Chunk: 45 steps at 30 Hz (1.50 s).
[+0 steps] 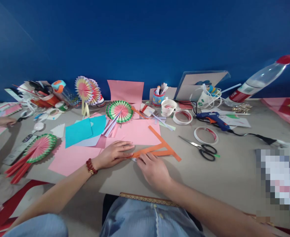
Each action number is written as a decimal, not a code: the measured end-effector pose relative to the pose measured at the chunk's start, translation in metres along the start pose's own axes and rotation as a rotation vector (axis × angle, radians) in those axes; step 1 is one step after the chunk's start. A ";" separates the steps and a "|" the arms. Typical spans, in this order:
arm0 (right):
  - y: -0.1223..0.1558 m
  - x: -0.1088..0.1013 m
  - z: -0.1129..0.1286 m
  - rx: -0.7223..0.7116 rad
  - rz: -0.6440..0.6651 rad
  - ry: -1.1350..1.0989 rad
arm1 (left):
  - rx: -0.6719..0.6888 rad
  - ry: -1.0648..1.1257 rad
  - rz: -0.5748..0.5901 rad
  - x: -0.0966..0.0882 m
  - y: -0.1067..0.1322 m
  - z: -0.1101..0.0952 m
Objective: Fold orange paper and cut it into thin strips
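Note:
My left hand (115,154) lies low over the table with its fingers stretched out and apart, the fingertips touching the near end of an orange paper strip (145,150). My right hand (156,169) is closed, its bent fingers pressed on the orange strips. A small white bit (134,159) shows between the two hands; its kind cannot be made out. A second orange strip (168,145) crosses at a slant behind my right hand. Pink paper (140,133) lies just beyond my hands, under a green-edged pleated paper rosette (119,112).
Black-handled scissors (207,151), tape rolls (183,117) and a blue glue gun (214,119) with its cord lie to the right. A plastic bottle (260,79) leans against the wall. At left are blue paper (85,131), another rosette (42,147) and a person's hand (8,121).

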State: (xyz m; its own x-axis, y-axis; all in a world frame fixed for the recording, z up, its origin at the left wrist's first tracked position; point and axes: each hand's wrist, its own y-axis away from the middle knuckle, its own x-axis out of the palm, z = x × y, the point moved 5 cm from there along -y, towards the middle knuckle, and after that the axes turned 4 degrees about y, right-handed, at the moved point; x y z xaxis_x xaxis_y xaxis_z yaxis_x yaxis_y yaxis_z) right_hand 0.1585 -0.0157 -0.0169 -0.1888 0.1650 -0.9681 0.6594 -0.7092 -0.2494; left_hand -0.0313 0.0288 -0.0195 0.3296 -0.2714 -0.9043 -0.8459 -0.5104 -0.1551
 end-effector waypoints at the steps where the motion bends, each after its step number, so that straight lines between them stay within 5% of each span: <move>1: 0.000 0.000 0.000 0.001 0.001 0.003 | 0.000 0.006 -0.003 0.000 0.000 -0.001; 38: 0.010 -0.004 0.016 -0.091 0.042 -0.123 | -0.011 0.042 -0.008 0.000 0.000 -0.004; 45: 0.040 -0.033 -0.021 -0.161 0.042 -0.186 | -0.164 0.025 -0.108 0.001 -0.010 -0.013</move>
State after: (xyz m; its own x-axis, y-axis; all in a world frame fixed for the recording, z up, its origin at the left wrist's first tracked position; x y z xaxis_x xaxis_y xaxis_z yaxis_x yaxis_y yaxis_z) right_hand 0.2060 -0.0349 0.0044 -0.2793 -0.0021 -0.9602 0.7743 -0.5918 -0.2239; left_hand -0.0173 0.0231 -0.0133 0.4267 -0.2272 -0.8754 -0.7262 -0.6629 -0.1820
